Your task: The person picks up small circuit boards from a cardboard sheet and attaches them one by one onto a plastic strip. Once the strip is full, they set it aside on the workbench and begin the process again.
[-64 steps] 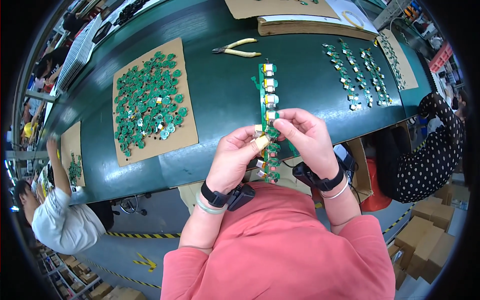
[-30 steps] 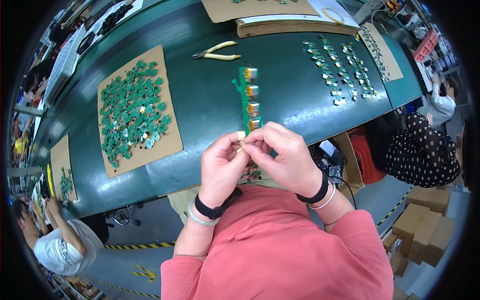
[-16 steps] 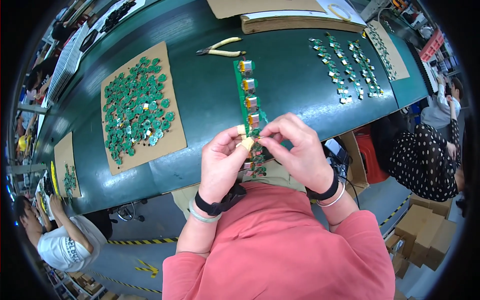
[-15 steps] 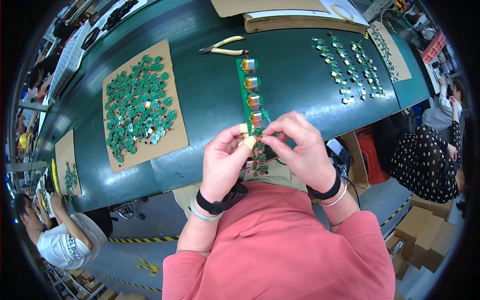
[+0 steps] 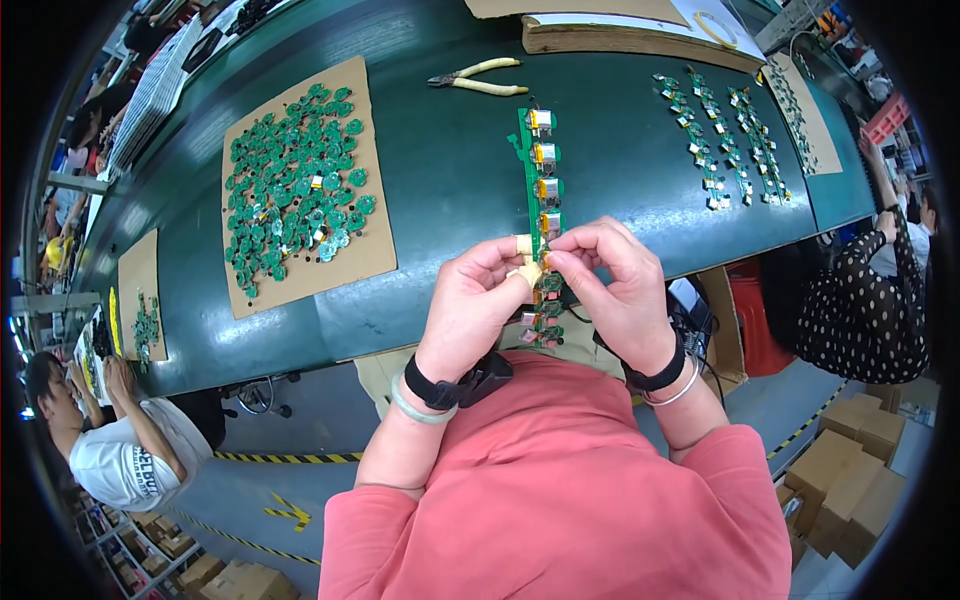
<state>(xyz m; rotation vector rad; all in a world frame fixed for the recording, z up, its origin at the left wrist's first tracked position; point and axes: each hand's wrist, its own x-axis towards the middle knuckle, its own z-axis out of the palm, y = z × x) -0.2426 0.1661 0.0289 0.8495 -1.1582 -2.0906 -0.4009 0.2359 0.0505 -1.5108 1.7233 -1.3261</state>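
Observation:
A long green circuit-board strip (image 5: 531, 180) stretches from the table edge toward the pliers. Along it sits a row of small silver parts with yellow tape. My left hand (image 5: 474, 300), pale yellow covers on its fingertips, pinches the strip near its lower part. Just right of those fingers, my right hand (image 5: 622, 290) has thumb and forefinger pressed together against a board on the strip; whatever small part lies between them is hidden. Below both hands, the strip's near end (image 5: 540, 325) hangs past the table edge over my lap.
Cutting pliers (image 5: 478, 78) with cream handles lie beyond the strip. To the left, a cardboard sheet (image 5: 375, 235) carries many round green boards. Several finished-looking strips (image 5: 705, 140) lie at right. A cardboard stack (image 5: 630, 38) stands at the back. Co-workers sit at both sides.
The whole view has shifted, so table things appear farther right and higher. My right fingers have come in closer to my left fingertips at the strip.

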